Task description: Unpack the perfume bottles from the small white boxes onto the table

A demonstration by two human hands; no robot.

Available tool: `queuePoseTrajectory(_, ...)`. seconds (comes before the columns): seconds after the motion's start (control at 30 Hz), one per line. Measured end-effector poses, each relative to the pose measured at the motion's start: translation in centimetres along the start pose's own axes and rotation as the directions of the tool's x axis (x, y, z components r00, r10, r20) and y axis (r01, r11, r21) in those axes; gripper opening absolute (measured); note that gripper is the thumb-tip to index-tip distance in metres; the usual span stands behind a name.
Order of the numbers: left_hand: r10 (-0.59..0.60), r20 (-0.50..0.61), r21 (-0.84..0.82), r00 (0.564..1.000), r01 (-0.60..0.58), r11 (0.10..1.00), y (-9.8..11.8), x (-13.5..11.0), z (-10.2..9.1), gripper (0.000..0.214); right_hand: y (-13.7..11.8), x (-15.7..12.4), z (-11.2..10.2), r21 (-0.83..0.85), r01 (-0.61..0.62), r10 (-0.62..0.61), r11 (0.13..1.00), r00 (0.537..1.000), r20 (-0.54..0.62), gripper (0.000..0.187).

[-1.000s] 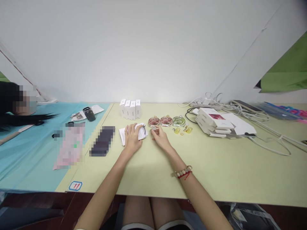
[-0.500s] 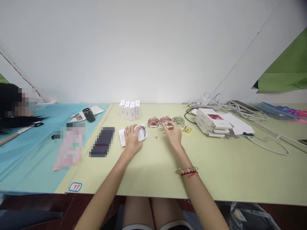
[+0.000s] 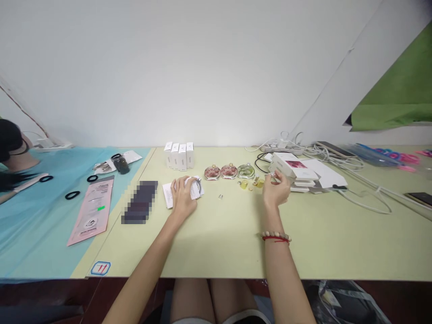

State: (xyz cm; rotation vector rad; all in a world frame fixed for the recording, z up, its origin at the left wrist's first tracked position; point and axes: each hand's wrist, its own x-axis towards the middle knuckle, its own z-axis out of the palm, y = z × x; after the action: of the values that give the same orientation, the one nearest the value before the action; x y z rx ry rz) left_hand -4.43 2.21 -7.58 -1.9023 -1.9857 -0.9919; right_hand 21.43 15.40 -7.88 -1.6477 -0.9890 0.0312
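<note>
Number card: a card marked 11 (image 3: 100, 268) is seen at the table edge, between 7 and 8 o'clock of the left hand.
Pink pouch: the pouch (image 3: 92, 211) is laid flat on the blue cloth (image 3: 40, 225), between 8 and 9 o'clock of the same hand.
Clear piece: the piece (image 3: 220, 196) is left lying between both hands, near 3 o'clock of the left one.
Left hand: a white packet (image 3: 168, 194) is gripped from above by the left hand (image 3: 184, 193), with fingers and thumb bent; at its right edge a grey loop (image 3: 199, 185) is seen.
Right hand: the right hand (image 3: 276, 189) is held well apart from the left, fingers curled; whether something is pinched cannot be told.
Yellow pieces: these (image 3: 243, 184) are placed near 9 o'clock of the right hand.
Bottles: two pink bottles (image 3: 212, 173) and one green bottle (image 3: 246, 171) are set in a row, near 10 o'clock.
Box stack: the stack (image 3: 293, 167) is placed just beside this hand, at 1 o'clock.
White boxes: four boxes (image 3: 182, 157) are stood upright at 12 o'clock of the left hand.
</note>
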Motion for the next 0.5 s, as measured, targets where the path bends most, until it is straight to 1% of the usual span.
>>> queuePoseTrajectory(0.1, -0.001, -0.001, 0.001, 1.000, 0.001, 1.000, 0.1, 0.0, 0.0, 0.068, 1.4, 0.6, 0.2, -0.039, -0.022, 0.023, 0.999, 1.000, 0.016, 0.041)
queuePoseTrajectory(0.2, -0.003, -0.003, 0.001, 1.000, 0.003, 1.000, 0.1, 0.0, 0.0, 0.067, 2.6, 0.9, 0.4, -0.074, -0.036, 0.041, 0.997, 0.997, 0.071, 0.042)
queuePoseTrajectory(0.3, -0.001, -0.007, -0.001, 1.000, 0.001, 1.000, 0.1, 0.0, 0.0, 0.066, 3.4, 1.0, 0.6, -0.103, -0.073, 0.087, 0.992, 0.987, 0.133, 0.041)
queuePoseTrajectory(0.43, -0.001, -0.010, 0.002, 1.000, 0.001, 1.000, 0.1, 0.0, 0.0, 0.067, 3.8, 0.9, 0.6, -0.135, -0.089, 0.118, 0.987, 0.966, 0.229, 0.040)
queuePoseTrajectory(0.5, -0.001, -0.009, 0.001, 1.000, 0.001, 1.000, 0.1, 0.0, 0.0, 0.067, 3.4, 0.8, 0.5, -0.132, -0.070, 0.100, 0.989, 0.966, 0.238, 0.040)
